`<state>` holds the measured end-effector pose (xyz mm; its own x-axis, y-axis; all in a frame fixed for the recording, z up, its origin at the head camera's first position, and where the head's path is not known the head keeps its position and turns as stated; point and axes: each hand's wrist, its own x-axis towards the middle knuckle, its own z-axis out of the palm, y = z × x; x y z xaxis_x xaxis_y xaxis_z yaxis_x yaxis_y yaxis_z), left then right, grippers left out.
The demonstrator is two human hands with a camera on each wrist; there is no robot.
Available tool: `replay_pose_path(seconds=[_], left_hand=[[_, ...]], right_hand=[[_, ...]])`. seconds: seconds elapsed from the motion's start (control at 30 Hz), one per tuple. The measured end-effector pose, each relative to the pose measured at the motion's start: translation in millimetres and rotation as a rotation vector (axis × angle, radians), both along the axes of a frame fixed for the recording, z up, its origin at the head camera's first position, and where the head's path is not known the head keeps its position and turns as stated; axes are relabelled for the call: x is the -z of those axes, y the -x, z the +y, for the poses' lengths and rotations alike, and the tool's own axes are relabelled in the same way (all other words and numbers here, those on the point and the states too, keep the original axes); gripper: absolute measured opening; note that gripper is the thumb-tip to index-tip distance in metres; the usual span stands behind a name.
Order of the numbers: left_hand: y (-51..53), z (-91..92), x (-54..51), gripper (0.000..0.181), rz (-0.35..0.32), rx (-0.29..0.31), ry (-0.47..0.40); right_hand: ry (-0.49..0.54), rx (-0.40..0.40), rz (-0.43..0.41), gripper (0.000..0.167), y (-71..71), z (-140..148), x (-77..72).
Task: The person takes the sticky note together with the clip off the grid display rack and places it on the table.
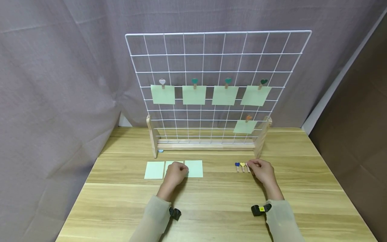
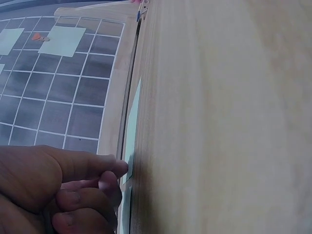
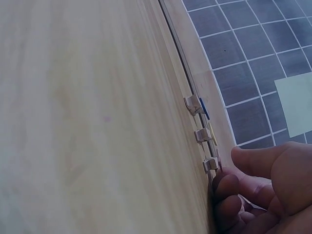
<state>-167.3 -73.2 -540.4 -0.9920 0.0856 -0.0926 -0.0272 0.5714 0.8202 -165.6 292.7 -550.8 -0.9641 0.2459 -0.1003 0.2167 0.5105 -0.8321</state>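
Observation:
In the head view, three pale green paper notes lie in a row on the table: a left note [image 1: 154, 170], a partly covered middle note [image 1: 167, 164] and a right note [image 1: 195, 168]. My left hand [image 1: 176, 173] pinches the right note's near left edge with thumb and index finger. Three small heart clothespins lie at the right: a blue clothespin [image 1: 237, 167], a yellow clothespin [image 1: 243, 167] and a pink clothespin [image 3: 210, 164]. At the pink one is my right hand [image 1: 262, 170], its thumb and finger still apart in the right wrist view.
Behind stands a white wire grid [image 1: 193, 53] on a wooden stand [image 1: 205, 146]. Several green notes hang there from heart clothespins, with one lower note [image 1: 244, 127] under an orange clothespin [image 1: 248, 118]. A small blue item [image 1: 161, 151] lies by the stand's left foot.

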Motion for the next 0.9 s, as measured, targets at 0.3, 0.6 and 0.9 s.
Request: replay_pose_path(seconds=[0.3,0.6,0.9], left_hand=[[-3.1,-1.9,-1.4,0.016,0.002,0.030,-0.011],[-5.8,6.1,-5.6,0.012,0.025,0.062,-0.044],[-5.7,17.9,-5.6,0.019,0.088,0.084,-0.087]], right_hand=[[0.003,0.015,-0.005,0.031,0.4,0.0,1.4],[0.044,0.036,0.000,0.032,-3.6,-3.0,-2.4],[0.068,0.066,0.041,0.032,-4.0,-3.8,-3.8]])
